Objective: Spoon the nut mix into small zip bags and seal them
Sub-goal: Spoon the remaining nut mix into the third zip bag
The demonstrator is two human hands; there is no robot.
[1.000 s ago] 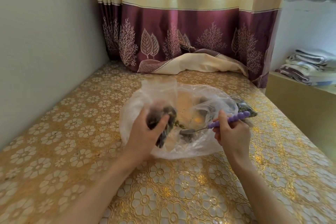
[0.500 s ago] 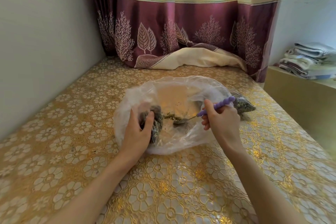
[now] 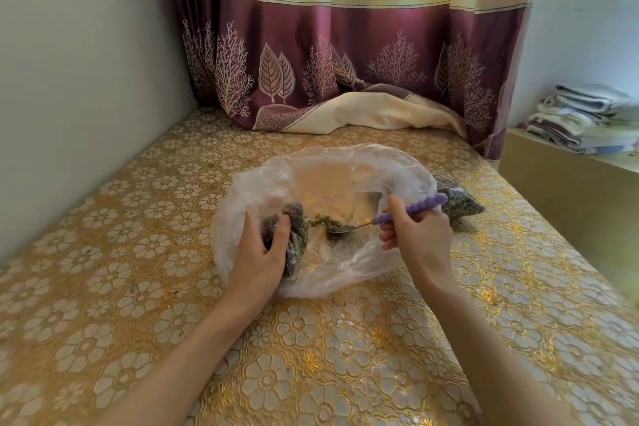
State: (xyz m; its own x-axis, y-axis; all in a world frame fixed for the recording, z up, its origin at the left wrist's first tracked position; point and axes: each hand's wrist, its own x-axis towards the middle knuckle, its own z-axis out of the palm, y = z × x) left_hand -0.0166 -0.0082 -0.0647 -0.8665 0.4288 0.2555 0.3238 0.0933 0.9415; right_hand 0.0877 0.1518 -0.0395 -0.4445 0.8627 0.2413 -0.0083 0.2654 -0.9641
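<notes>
Gripping crinkly zip bag: left hand | pinching beaded purple spoon: right hand | glossy floral tablecloth

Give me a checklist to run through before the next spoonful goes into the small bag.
1. Small zip bag held: ok, the left hand grips it.
2. Spoon in hand: ok, the right hand holds its purple handle.
3. Spoon bowl loaded: cannot tell, it lies low by the loose mix.
4. Small bag's mouth open toward the spoon: cannot tell, thumb and plastic hide it.
5. Mix left to scoop: ok, but only a thin scatter on the big clear bag.
6. Filled bag out of the way: ok, beyond the right hand.
</notes>
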